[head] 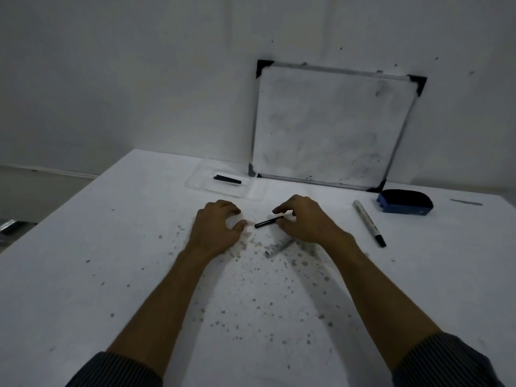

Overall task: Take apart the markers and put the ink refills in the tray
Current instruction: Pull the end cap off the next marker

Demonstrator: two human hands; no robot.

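My right hand (304, 222) holds a thin black ink refill (268, 222) by its right end between thumb and fingers, its free end pointing left. My left hand (216, 229) hovers just left of it, fingers curled and apart, holding nothing. A silver marker barrel (277, 247) lies on the table under my right hand, partly hidden by the palm. A clear plastic tray (195, 182) sits further back with a black refill (227, 179) inside. A whole silver marker with a black cap (368, 222) lies to the right.
A small whiteboard (329, 124) leans on the wall behind the tray. A blue board eraser (403, 205) sits at the right beside the whole marker. The white table (111, 261) is speckled with ink spots; its left edge drops to the floor.
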